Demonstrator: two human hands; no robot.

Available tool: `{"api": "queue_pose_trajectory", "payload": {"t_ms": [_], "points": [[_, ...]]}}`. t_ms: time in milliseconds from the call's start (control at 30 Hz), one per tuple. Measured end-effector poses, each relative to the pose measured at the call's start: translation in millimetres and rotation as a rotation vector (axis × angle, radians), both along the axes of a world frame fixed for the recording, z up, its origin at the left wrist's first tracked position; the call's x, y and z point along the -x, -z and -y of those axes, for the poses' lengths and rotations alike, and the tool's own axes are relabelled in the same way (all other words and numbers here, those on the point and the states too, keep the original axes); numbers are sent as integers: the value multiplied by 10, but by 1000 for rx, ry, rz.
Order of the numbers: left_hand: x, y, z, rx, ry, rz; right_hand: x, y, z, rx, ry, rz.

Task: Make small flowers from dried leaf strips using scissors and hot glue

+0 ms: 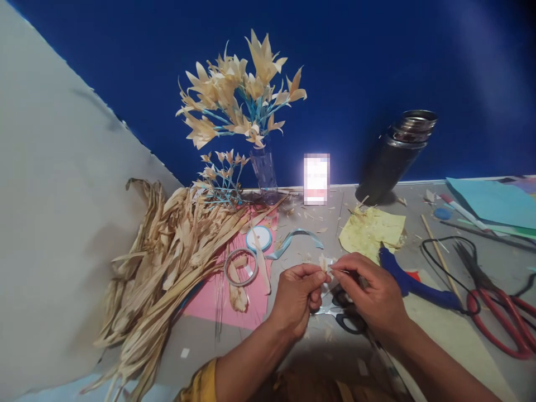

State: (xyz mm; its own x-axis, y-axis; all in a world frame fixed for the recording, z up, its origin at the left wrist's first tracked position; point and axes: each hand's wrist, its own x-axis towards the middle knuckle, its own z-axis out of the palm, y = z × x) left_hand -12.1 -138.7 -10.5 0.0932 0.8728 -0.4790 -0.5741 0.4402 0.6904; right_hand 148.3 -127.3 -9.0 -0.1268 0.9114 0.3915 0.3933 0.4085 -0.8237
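1 pale husk piece [323, 264] is pinched by the left hand [302, 287] above the near tabletop [201, 338]; a thin strand [340, 271] seems held in the right hand [371, 287], grip narrow. Joining is apparently being done; steady alignment is called for.

Between the blue ribbon [288, 241] and yellow paper [377, 231] lay a passage (rather narrow); beyond the right fingers [354, 262], the glue gun [422, 289] obstructed.

Left arm: mustard-yellow sleeve [205, 381] worn, darker banding seen on it; left hand [298, 293] uncovered. Right forearm [439, 352] and right hand [372, 287] bare where shown. Brownish-yellow cloth [310, 388] dimly seen near table [201, 338] front edge.
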Motion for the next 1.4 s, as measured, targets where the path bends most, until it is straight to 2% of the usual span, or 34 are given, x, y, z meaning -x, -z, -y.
{"api": "queue_pose_trajectory", "payload": {"t_ms": [133, 433, 567, 700, 767, 867, 1033, 1167, 1267, 1333, 1400], "points": [[4, 10, -2, 0, 11, 14, -1, -14, -6, -36, 9, 15], [16, -38, -10, -15, -13, 109, 39, -45, -2, 41, 78, 21], [24, -62, -3, -9, -17, 119, 48, -16, 14, -179, 66, 126], [13, -82, 16, 27, -10, 128, 11, -23, 55, -427, 134, 371], [-1, -89, 23, 17, -13, 125, 0, -46, 85, -480, 151, 470], [-16, -97, 20, -2, -40, 134, -6, -79, 128, -507, 98, 537], [-35, -95, 8, -50, -62, 171, -1, -29, 195, -446, 52, 437], [-76, -73, 13, -58, -47, 163, 62, 14, 258, -300, 46, 256], [-106, -67, 11, -51, -40, 129, 76, -45, 302, -154, 13, 176], [-112, -81, -7, -47, -35, 85, -21, -98, 314, -76, -15, 187], [-101, -109, -52, -48, -31, 22, -254, -111, 305, -63, 18, 261]]}}
